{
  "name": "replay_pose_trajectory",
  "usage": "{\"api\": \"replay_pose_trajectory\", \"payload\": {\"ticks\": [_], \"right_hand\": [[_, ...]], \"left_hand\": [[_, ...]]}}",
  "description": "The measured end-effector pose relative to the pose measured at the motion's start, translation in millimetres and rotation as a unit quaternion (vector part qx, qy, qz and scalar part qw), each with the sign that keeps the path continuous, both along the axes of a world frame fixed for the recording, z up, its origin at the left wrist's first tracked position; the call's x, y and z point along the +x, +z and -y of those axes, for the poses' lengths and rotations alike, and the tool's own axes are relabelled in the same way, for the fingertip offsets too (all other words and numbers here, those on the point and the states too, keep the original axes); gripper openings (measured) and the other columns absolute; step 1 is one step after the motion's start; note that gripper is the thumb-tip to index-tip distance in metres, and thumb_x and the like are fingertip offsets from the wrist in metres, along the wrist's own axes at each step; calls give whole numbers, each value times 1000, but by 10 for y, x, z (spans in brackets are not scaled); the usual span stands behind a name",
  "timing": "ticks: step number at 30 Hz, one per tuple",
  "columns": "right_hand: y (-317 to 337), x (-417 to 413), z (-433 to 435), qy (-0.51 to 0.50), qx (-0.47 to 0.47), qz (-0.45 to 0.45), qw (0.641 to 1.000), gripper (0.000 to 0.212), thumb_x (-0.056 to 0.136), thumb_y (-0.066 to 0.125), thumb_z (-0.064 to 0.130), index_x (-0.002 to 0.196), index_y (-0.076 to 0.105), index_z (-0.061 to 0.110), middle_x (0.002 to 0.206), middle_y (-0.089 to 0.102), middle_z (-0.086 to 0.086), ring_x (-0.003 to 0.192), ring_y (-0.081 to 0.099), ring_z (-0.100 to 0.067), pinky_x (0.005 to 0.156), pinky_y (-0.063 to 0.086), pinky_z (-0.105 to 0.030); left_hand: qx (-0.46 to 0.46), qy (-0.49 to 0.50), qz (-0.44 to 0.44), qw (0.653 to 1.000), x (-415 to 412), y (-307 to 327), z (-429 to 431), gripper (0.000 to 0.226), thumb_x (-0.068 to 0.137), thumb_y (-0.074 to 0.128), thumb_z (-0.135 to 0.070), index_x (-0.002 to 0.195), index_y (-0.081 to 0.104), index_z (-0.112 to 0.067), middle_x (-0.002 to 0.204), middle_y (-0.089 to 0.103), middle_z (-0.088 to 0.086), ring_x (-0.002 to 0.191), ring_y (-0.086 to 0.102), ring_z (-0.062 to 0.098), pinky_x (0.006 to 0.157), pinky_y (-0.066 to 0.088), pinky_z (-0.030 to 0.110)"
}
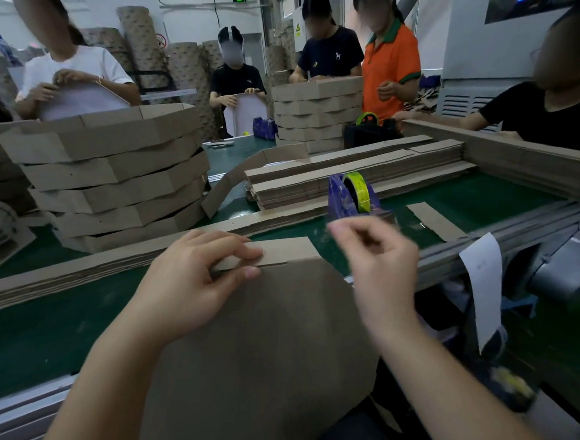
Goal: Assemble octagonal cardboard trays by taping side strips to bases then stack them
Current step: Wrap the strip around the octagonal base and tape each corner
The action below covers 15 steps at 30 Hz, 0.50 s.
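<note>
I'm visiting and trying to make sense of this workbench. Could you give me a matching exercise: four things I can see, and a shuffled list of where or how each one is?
Things:
1. tape dispenser
2. stack of finished trays
3. pile of flat strips
4. left hand

Descriptions:
A. pinches the side strip against the base's top edge
B. purple, carrying a yellow-green roll
C. stands at the left on the green belt
D. lies just behind the dispenser

Pairs: 1-B, 2-C, 3-D, 4-A.
</note>
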State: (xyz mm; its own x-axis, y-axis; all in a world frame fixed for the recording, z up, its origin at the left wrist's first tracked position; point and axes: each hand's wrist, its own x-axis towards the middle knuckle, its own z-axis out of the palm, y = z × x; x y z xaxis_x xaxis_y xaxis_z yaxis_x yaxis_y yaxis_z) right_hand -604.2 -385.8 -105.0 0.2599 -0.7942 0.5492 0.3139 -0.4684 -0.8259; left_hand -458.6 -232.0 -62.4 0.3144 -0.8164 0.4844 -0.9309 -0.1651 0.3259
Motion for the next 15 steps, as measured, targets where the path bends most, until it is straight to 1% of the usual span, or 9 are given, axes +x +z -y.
{"api": "replay_pose_trajectory", "payload": {"ticks": [1,3,4,6,8,10,13,15], "right_hand": [[-6,24,-167,50,19,9,999,9,84,72,16,76,74,19,63,65,4,60,54,-1,56,41,-14],[-24,64,-452,145,75,14,986,12,82,70,24,75,75,15,52,58,10,50,48,1,49,35,-11],[-43,96,-545,182,113,14,977,13,82,70,24,76,77,14,48,55,13,46,47,2,47,33,-9],[-82,165,-653,224,192,10,955,13,86,72,19,77,79,13,42,49,13,40,42,1,43,30,-8],[-99,225,-691,224,266,5,938,17,87,70,16,73,78,12,40,40,8,36,31,-2,38,26,-13],[-99,260,-710,209,308,8,928,21,86,70,17,68,75,9,39,35,2,35,27,-6,36,22,-16],[-98,296,-734,185,320,11,929,26,86,71,21,66,73,5,39,37,2,36,29,-7,38,23,-17],[-104,319,-751,173,328,5,929,28,85,72,23,63,72,7,38,39,1,37,31,-7,39,25,-17]], "left_hand": [[-3,2,-3,1000,-4,0,-5,31,80,58,-47,101,73,-31,109,65,-21,107,56,13,90,48,43],[-6,1,-2,1000,-10,-1,-14,30,79,59,-47,98,74,-29,108,65,-22,106,57,15,89,48,44],[-7,-1,1,1000,-14,1,-19,30,80,60,-48,98,74,-28,108,65,-21,106,57,15,89,48,44],[-5,-6,2,1000,-23,7,-29,29,86,63,-50,100,74,-28,111,66,-17,108,56,13,91,46,40],[7,-14,-6,1000,-27,17,-46,30,84,59,-46,104,74,-28,115,65,-14,111,53,12,93,44,36],[19,-23,-15,999,-23,26,-65,30,83,57,-39,106,73,-27,118,64,-13,114,51,11,95,41,32],[28,-24,-19,999,-3,20,-75,22,88,66,-21,108,73,-24,121,62,-13,117,48,9,99,39,29],[28,-25,-18,999,-1,8,-68,21,88,66,-17,107,73,-22,120,62,-13,117,48,8,98,37,22]]}}
